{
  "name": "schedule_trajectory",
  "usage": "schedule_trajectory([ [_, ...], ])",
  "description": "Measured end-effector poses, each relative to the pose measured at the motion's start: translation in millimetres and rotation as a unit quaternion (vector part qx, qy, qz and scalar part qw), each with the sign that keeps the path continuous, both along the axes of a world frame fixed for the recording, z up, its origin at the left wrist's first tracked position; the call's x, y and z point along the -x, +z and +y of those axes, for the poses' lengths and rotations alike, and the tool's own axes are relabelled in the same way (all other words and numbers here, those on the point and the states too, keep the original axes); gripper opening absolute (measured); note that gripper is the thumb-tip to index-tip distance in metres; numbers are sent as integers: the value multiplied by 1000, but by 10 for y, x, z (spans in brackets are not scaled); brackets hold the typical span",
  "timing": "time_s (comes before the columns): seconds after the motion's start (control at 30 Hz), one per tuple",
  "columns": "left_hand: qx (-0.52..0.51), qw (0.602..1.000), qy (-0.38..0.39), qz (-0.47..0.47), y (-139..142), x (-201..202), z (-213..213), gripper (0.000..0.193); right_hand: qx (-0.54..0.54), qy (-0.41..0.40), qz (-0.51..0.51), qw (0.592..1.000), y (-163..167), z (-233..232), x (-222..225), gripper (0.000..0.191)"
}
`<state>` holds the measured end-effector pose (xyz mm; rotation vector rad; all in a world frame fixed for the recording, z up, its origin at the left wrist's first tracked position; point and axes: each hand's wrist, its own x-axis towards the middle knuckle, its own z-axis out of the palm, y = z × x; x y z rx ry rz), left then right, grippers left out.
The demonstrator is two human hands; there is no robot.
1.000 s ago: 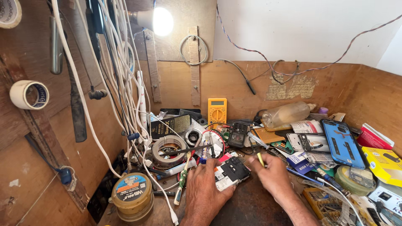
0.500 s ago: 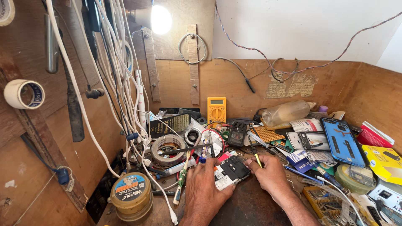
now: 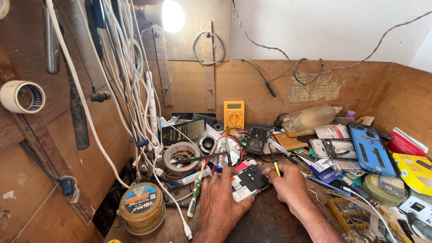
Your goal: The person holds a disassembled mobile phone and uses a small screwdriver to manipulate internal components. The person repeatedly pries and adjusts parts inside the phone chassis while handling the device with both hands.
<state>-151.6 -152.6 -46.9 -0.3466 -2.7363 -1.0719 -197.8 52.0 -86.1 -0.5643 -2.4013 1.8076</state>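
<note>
Looking down at a seriously cluttered wooden worktop (image 3: 270,225). Left hand (image 3: 220,204) flat-ish near the front edge, fingers (image 3: 238,208) curled around the lower side of an opened-up phone (image 3: 249,182), pinning it against the dark surface. Right hand (image 3: 290,184) just beside the phone on the other side, fingers closed around a thin yellow-handled tool (image 3: 276,168), tip angled toward the phone's top edge; can't tell if touching.

Around that: roll of brown tape (image 3: 181,158) just left of the hands, with a green-handled screwdriver (image 3: 196,194) lying below it. Round tin with an orange-and-blue label (image 3: 140,208) at the front left corner. Yellow multimeter (image 3: 234,115) propped against the back wall, plastic bottle (image 3: 310,118) lying on its side to the right of it. Blue phone back cover (image 3: 371,149) further right, well apart from the hands. Bundle of white cables (image 3: 135,90) hanging down the left wall, roll of white tape (image 3: 22,96) on a peg beside it. Bright lamp (image 3: 171,15) up top.
</note>
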Motion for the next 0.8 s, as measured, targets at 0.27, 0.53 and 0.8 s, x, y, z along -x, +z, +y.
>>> schedule_trajectory([
  [0.27,0,1000,-6,5,-24,11,-5,73,-18,-21,9,1000,0,-13,10,23],
  [0.53,-5,999,-4,36,-62,17,-2,73,58,1,11,998,-41,4,40,18],
  [0.8,-5,999,-13,31,-56,38,-8,68,56,-30,76,995,34,60,3,25],
])
